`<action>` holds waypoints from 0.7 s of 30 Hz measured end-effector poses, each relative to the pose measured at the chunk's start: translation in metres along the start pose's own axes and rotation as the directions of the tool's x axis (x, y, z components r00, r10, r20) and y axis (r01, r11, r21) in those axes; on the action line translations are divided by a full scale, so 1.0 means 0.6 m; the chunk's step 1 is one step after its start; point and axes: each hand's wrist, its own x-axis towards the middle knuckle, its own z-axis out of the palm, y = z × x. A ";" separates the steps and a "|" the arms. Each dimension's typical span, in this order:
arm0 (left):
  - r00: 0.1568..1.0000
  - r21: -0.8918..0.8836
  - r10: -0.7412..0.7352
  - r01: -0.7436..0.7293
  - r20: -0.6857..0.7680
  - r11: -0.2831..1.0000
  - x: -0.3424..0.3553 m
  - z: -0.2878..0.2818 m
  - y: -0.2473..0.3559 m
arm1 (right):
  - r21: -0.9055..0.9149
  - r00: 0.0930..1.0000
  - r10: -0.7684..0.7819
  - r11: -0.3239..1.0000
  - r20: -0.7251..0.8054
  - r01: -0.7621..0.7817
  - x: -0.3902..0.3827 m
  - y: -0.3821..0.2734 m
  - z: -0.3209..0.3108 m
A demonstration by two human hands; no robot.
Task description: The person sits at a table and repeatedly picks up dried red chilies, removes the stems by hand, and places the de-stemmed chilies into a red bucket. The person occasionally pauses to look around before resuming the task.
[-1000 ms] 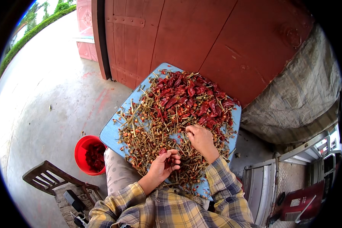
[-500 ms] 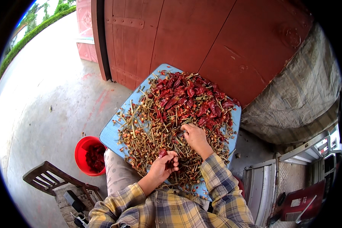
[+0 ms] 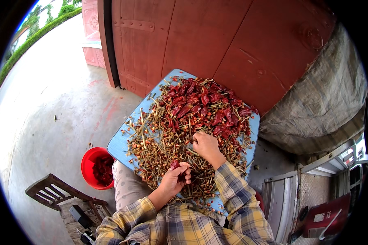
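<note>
A blue board [image 3: 122,145] across my lap carries a heap of dried stems and caps [image 3: 155,139], with dark red dried chillies [image 3: 204,98] piled toward its far side. My left hand [image 3: 178,175] is curled round a piece of dried chilli [image 3: 175,164] near the board's front. Up and to the right of it, my right hand [image 3: 204,145] has its fingers bent and closed down among the stems in the middle of the heap; what they grip, if anything, is hidden.
A red bucket [image 3: 86,165] holding chillies stands left of my leg. A wooden chair [image 3: 49,192] with dark objects [image 3: 79,214] is at lower left. Beyond the board is a red wooden door [image 3: 192,36]; at right are a grey tarp [image 3: 315,110] and a metal cart [image 3: 286,196].
My right hand has moved a little left and up over the stems, its fingers bent into them. My left hand has stayed almost still with the chilli piece.
</note>
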 end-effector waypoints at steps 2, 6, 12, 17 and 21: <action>1.000 -0.007 0.008 -0.008 -0.007 1.000 0.002 -0.003 0.000 | 0.122 0.994 0.090 0.988 0.063 -0.097 0.000 -0.006 -0.023; 0.999 0.003 0.025 -0.025 -0.023 1.000 0.006 0.002 0.001 | 0.514 0.968 0.158 0.825 0.193 -0.237 -0.019 -0.012 -0.054; 0.996 0.035 0.049 -0.047 -0.075 0.998 0.008 0.015 0.007 | 0.713 0.970 0.155 0.657 0.188 -0.244 -0.069 -0.058 -0.055; 0.991 0.041 0.089 -0.086 -0.096 0.995 0.011 0.001 0.001 | 0.712 0.972 0.141 0.662 0.189 -0.234 -0.096 -0.096 -0.048; 0.992 0.070 0.089 -0.083 -0.091 0.994 0.014 -0.007 0.002 | 0.768 0.972 0.118 0.597 0.202 -0.231 -0.108 -0.103 -0.050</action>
